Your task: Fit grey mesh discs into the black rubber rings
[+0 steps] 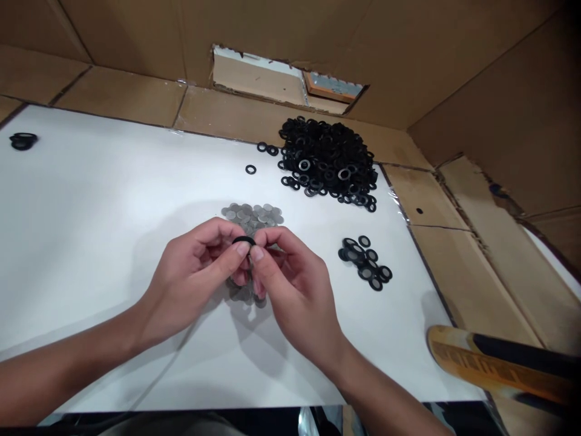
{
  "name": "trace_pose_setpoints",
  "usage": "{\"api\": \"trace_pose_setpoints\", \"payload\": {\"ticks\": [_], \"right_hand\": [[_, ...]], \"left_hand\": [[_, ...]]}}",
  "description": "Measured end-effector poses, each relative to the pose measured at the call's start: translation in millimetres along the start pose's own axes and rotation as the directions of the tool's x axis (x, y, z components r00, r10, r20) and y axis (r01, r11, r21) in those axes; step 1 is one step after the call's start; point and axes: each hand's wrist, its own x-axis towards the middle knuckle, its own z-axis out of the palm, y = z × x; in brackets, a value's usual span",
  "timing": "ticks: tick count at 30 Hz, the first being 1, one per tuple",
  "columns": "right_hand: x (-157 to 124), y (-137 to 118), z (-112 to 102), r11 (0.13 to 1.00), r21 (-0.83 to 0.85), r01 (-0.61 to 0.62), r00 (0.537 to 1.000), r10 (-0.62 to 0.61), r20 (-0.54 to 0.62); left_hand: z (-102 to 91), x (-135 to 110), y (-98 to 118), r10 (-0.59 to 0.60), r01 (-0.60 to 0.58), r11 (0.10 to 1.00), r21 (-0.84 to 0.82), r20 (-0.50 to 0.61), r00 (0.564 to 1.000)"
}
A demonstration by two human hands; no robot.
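My left hand point(195, 275) and my right hand point(295, 284) meet over the middle of the white sheet point(100, 230). Together their thumbs and fingers pinch one black rubber ring point(244, 241), held edge-up between them. Right beneath and behind the hands lies a pile of small grey metal discs point(254, 216). A big heap of black rings point(327, 158) sits at the far right of the sheet. A smaller cluster of black rings point(365, 261) lies just right of my right hand.
A few loose rings point(250, 169) lie left of the big heap, and a small stack of rings point(22, 140) sits at the far left edge. Cardboard walls point(476, 79) enclose the sheet. A yellow and black object point(490, 363) lies at the lower right.
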Motion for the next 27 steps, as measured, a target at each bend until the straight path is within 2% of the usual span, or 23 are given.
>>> {"api": "trace_pose_setpoints", "payload": {"ticks": [3, 5, 10, 16, 21, 27], "right_hand": [[-1.1, -0.8, 2.9, 0.988, 0.152, -0.019, 1.000, 0.019, 0.004], [-3.0, 0.4, 5.0, 0.981, 0.196, -0.011, 1.000, 0.013, -0.009], [-4.7, 2.8, 7.6, 0.994, 0.103, 0.033, 0.998, -0.026, -0.065], [-3.1, 1.4, 8.0, 0.998, -0.011, 0.056, 0.997, -0.056, -0.058], [-3.8, 3.0, 9.5, 1.000, 0.010, 0.021, 0.997, -0.021, -0.069], [2.5, -5.0, 6.6, 0.992, 0.083, -0.091, 0.994, 0.095, -0.045]], "left_hand": [[1.8, 0.7, 2.1, -0.014, 0.017, 0.999, -0.049, 0.048, 0.999], [3.7, 0.8, 4.0, -0.014, 0.020, 0.995, -0.093, 0.072, 0.997], [6.0, -1.3, 5.2, -0.032, 0.034, 0.991, -0.132, 0.021, 0.999], [7.8, -3.5, 2.6, 0.015, -0.017, 0.999, -0.033, -0.074, 0.997], [7.1, -4.3, 0.4, 0.049, -0.048, 0.998, 0.027, -0.058, 0.997], [5.6, -3.6, -0.5, -0.015, 0.015, 1.000, -0.001, 0.018, 1.000]]}}
